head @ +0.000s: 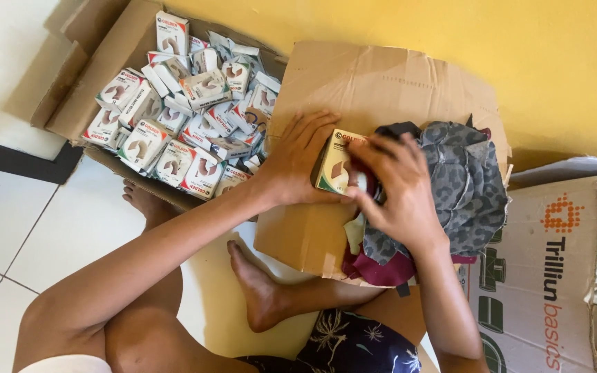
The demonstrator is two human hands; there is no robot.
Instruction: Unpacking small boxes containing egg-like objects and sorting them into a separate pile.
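Bare knee and crossed legs low in frame, over white tiles.
Left hand (298, 162) and right hand (399, 193) gripping one small box (334, 164) above fabric scraps (461, 179); many boxes (181, 117) already piled in carton (98, 69).

There was a single view, from a camera worn on the person's head. It looked steeply down over the seated person's legs and arms at the floor, close enough that the hands sat at the middle of the frame. The yellow wall (409, 27) ran along the top edge, so the camera probably faced that wall. White floor tiles (8, 228) filled the left.
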